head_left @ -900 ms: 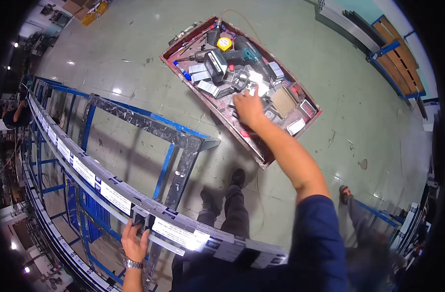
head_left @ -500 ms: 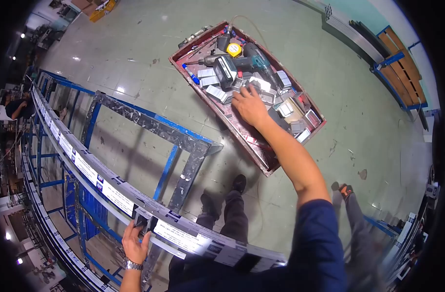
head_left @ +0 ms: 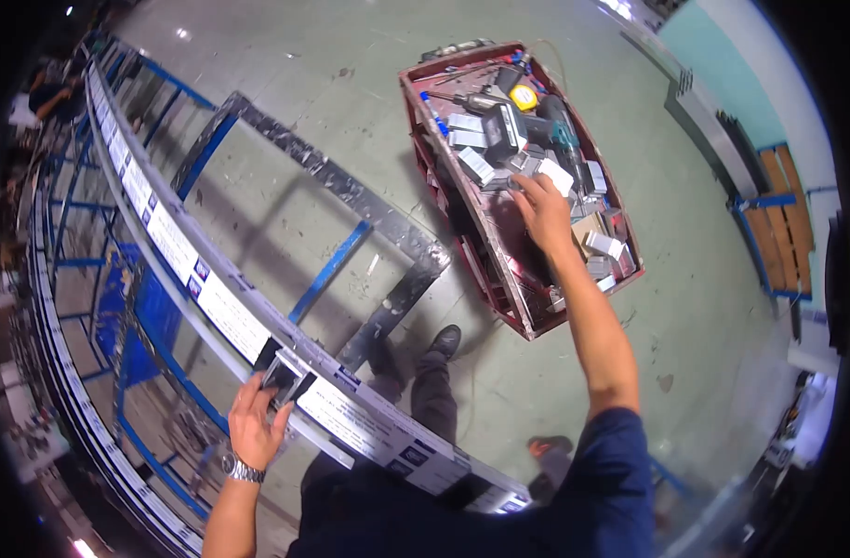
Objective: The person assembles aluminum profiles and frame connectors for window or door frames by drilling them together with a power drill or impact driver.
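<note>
My left hand [head_left: 253,430], with a watch on the wrist, is at the edge of a long, label-covered metal profile [head_left: 228,312]. Its thumb and fingers close around a small black-and-silver piece [head_left: 287,370] set against the profile. Over in the red metal tray [head_left: 516,302], my right hand [head_left: 546,212] reaches among small silver blocks [head_left: 475,166]. Its fingertips are bent together over a small grey part; exactly what they hold is hard to make out. Beside them lie a black battery pack [head_left: 505,130], a teal-and-black power drill [head_left: 563,135] and a yellow tape measure [head_left: 524,97].
A paint-spattered frame with blue legs [head_left: 337,181] stands beneath the profile, left of the tray. My shoe [head_left: 445,342] is on the floor between them. Another person's foot [head_left: 548,446] shows at lower right. Wooden slats [head_left: 780,223] on a blue rack stand far right.
The view has turned, so tray and profile appear shifted right. My right hand has drawn its fingers closer together in the tray. The other person's foot at lower right has moved; my left hand stays at the profile.
</note>
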Available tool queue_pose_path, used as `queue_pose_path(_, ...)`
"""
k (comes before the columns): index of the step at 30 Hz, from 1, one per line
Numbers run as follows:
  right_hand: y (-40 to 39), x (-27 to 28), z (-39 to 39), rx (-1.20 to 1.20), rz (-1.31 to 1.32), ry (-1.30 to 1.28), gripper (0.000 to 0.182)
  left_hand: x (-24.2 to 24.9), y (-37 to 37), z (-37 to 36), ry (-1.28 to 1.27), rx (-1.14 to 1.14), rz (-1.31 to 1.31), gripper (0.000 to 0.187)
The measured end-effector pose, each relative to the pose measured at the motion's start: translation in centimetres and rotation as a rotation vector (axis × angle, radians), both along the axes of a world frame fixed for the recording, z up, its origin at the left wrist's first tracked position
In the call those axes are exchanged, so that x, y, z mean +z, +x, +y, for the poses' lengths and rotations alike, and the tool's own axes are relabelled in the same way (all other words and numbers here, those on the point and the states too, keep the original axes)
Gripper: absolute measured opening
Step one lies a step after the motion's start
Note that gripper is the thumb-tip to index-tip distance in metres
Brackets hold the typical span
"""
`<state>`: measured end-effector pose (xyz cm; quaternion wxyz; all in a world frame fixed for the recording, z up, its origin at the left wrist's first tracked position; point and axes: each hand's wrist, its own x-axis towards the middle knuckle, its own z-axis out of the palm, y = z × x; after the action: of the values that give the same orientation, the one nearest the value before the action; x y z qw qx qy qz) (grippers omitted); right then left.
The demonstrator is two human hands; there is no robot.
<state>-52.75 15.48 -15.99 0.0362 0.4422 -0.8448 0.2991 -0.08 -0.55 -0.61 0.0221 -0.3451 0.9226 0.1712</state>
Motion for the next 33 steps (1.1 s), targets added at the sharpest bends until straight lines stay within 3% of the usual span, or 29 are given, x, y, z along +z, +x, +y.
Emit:
queue_pose_path(4,8.6,5.2,1.7,-0.083,-0.646,-0.399,0.029,-0.5,1.1,0.1,0.033,-0.005,0.075,0.034)
queue_pose_path(8,16.9,10.0,2.0,-0.011,-0.972,-0.583,0.028,-1.3,1.7,-0.3,0.014,-0.024,0.204,0.033)
queue_pose_path(10,20.8,11.4,1.4,0.034,-1.184,-0.749,0.027,-1.9,2.6,-0.8,-0.026,-0.096,0.129,0.033)
queue_pose_path(11,24.3,13.2,0.8,0.017,-1.385,-0.799,0.025,-2.4,3.5,-0.8,-0.033,-0.102,0.148,0.032)
queue_pose_path(14,28.5,15.1,-0.3,-0.071,-1.591,-0.750,0.022,-3.7,3.4,-0.8,-0.094,-0.115,0.213,0.025)
queue_pose_path(16,30.9,15.8,-1.5,-0.012,-1.452,-0.588,0.022,-2.4,3.4,-0.9,-0.142,-0.123,0.250,0.022)
queue_pose_path(18,33.2,18.0,-3.0,0.053,-1.063,-0.282,0.035,-2.6,3.9,-0.8,-0.146,-0.108,0.274,0.020)
queue_pose_path(20,34.3,18.9,-4.1,0.160,-0.913,-0.078,0.036,-3.3,4.3,-0.9,-0.141,-0.089,0.288,0.019)
queue_pose_path(21,34.4,19.2,-4.9,0.259,-0.615,0.067,0.030,-3.7,4.4,-0.8,-0.128,-0.076,0.287,0.019)
queue_pose_path(25,36.3,19.7,-7.9,0.390,-0.377,0.195,0.027,-4.5,4.3,-0.9,-0.086,-0.058,0.282,0.016)
queue_pose_path(29,38.1,21.1,-10.9,0.351,-0.251,0.432,0.027,-4.1,4.2,-1.2,-0.070,-0.078,0.256,0.015)
queue_pose_path(33,37.9,19.5,-11.7,0.443,0.014,0.432,0.027,-4.3,4.3,-1.6,-0.057,-0.109,0.237,0.016)
